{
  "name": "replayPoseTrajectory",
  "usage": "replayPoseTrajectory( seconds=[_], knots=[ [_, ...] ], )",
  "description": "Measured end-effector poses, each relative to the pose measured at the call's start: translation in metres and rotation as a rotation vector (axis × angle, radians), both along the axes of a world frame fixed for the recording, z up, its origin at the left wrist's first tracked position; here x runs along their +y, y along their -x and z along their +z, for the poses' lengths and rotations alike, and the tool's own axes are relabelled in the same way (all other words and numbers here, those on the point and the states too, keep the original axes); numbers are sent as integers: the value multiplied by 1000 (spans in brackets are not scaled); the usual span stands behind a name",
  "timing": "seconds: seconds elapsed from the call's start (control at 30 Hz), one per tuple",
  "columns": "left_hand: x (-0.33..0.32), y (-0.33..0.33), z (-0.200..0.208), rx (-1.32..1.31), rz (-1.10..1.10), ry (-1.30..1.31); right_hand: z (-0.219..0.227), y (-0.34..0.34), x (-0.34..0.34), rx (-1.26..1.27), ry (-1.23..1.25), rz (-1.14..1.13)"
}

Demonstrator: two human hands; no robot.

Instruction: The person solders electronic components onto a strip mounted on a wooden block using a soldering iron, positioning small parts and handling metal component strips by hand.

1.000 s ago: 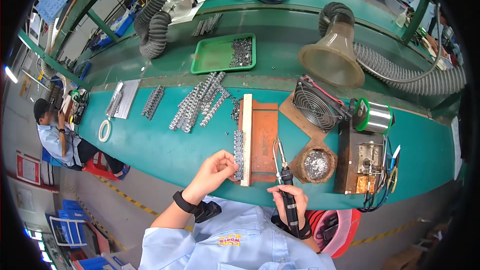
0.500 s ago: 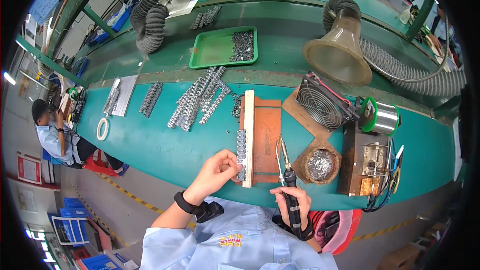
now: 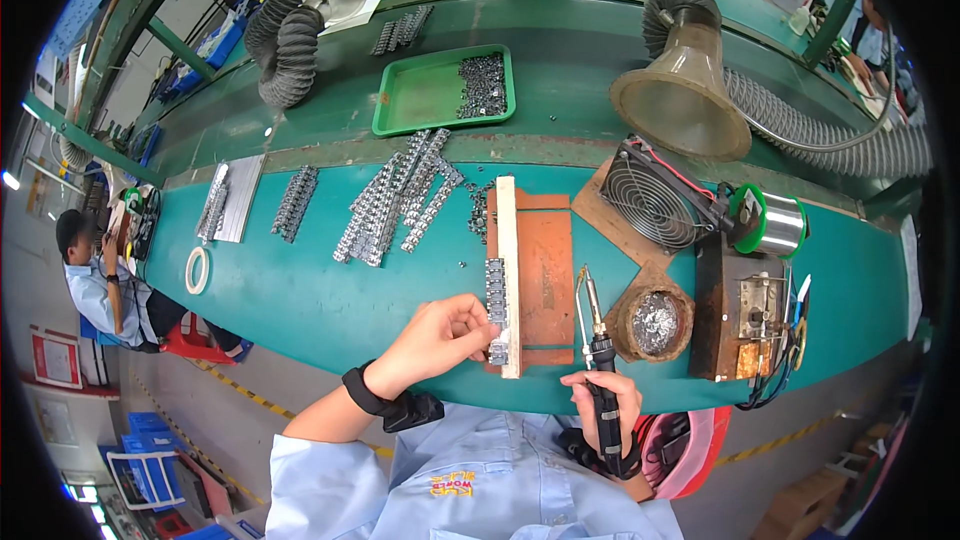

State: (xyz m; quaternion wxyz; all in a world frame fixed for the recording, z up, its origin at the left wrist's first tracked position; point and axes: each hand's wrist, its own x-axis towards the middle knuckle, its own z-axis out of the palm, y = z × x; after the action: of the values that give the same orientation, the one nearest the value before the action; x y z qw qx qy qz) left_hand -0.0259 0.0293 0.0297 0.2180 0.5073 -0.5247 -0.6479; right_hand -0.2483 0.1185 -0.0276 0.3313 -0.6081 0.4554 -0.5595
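Observation:
A strip of small metal parts (image 3: 495, 285) lies along the left side of a pale upright bar (image 3: 509, 240) on an orange-brown board (image 3: 545, 280). At the strip's near end, my left hand (image 3: 440, 342) has thumb and fingers pinched on it; the fingertips partly hide the parts there. My right hand (image 3: 612, 402) is wrapped round the black handle of a soldering iron (image 3: 603, 352). Its tip points away from me, between the board and a round solder pot (image 3: 656, 323), apart from the strip.
Stacked metal strips (image 3: 385, 205) and loose small parts lie left of the board. Beyond stands a green tray (image 3: 415, 90). To the right are a fan (image 3: 650, 195), a solder wire spool (image 3: 770, 222) and a brown metal box (image 3: 712, 310). A fume hood (image 3: 690, 105) overhangs the back.
The whole view has shifted slightly. The soldering iron has moved a little right, toward the solder pot. My left hand stays at the strip's near end.

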Motion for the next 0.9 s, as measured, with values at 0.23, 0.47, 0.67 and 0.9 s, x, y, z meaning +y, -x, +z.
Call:
replayPoseTrajectory(
  seconds=[0.23,0.47,0.67,0.9],
  knots=[
    [-38,-14,-3,-39,-80,-96,1,-7,6,-10,-42,-114],
    [-67,-9,-21,84,-247,-257,9,-31,3,54,10,-111],
    [-68,-10,-33,171,-252,-257,12,-54,-15,150,11,-30],
    [-66,-8,-37,221,-197,-227,8,-61,-22,160,53,-44]
  ],
)
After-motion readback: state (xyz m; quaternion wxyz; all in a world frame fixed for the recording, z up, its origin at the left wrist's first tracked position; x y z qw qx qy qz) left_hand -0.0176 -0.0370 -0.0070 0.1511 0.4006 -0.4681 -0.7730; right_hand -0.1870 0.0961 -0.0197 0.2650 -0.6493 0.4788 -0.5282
